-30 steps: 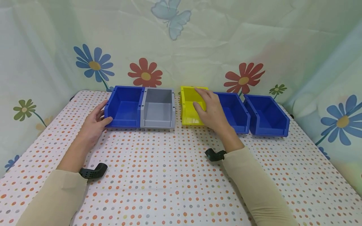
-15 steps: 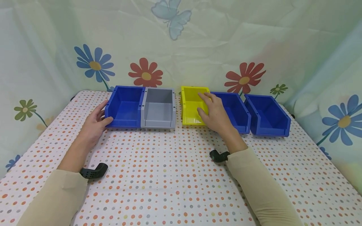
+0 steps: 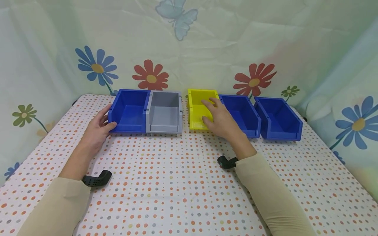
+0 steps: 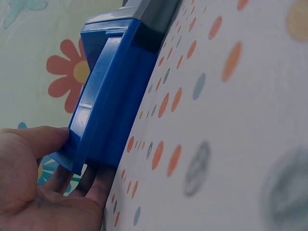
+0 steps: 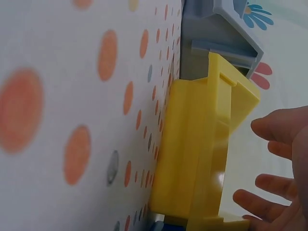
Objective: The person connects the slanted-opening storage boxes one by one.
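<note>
My left hand (image 3: 96, 129) grips the near left corner of a blue open-front bin (image 3: 132, 114). In the left wrist view its thumb (image 4: 50, 138) lies on the bin's front corner, with the other fingers round the side. My right hand (image 3: 222, 119) is over the right part of a yellow bin (image 3: 196, 114), fingers spread and slightly bent, holding nothing. The right wrist view shows the yellow bin's front (image 5: 192, 154), with the right thumb (image 5: 274, 126) apart from it. A grey bin (image 3: 164, 116) stands against the left blue bin.
Two more blue bins, the nearer one (image 3: 243, 118) beside the yellow bin and the outer one (image 3: 279, 119), stand at the right. A gap separates grey and yellow bins. A dotted cloth (image 3: 165, 190) covers the table; a flowered curtain (image 3: 203, 62) hangs behind the row.
My right hand shifted a little right over the yellow bin, then slightly back left. The left hand keeps its place on the blue bin.
</note>
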Demonstrator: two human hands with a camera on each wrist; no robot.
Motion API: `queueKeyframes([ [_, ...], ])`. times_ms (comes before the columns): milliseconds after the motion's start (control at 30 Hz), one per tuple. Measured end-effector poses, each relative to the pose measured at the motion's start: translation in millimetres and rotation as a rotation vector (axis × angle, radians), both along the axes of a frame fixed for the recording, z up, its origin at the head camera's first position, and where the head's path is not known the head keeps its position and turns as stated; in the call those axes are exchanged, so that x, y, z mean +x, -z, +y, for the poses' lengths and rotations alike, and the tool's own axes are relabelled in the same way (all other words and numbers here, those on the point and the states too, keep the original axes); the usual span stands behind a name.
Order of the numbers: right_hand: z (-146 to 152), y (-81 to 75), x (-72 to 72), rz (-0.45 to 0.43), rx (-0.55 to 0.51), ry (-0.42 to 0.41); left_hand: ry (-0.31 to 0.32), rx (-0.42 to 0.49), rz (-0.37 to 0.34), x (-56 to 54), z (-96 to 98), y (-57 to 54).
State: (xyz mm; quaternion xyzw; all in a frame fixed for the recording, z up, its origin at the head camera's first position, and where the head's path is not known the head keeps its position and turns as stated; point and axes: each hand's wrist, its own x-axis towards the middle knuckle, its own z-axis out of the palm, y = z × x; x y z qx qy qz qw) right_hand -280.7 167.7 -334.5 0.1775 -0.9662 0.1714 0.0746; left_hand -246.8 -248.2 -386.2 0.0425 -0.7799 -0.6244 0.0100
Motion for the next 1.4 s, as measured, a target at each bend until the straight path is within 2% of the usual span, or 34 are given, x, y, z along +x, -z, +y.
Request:
queueKeyframes([
  [267,-4,-1.2,1.2,-0.037,0.090,-0.008,-0.010,-0.001,-0.005,0.5,1.3,-0.4],
  [533,-11,-1.6,4.6,-0.049,0.111,-0.044,-0.024,0.005,-0.008,2.3,1.2,-0.9],
  [733,-9,-1.2,2.5,-0.041,0.033,0.005,-0.022,0.014,0.001,2.2,0.5,0.3],
  [900,0,-1.2,0.3,0.013,-0.042,0.030,-0.001,0.018,0.010,1.2,1.1,-1.4],
  [1067,8,-8.2,2.2,0.039,-0.096,0.117,0.004,0.011,0.013,-0.1,2.3,-3.3],
  [1233,10,-18.9,5.7,-0.072,-0.112,0.208,-0.004,0.013,0.008,-1.1,2.8,-3.3],
  [1400,10,-21.9,5.6,-0.166,-0.202,0.234,-0.015,0.013,0.005,-0.1,2.5,-1.9],
])
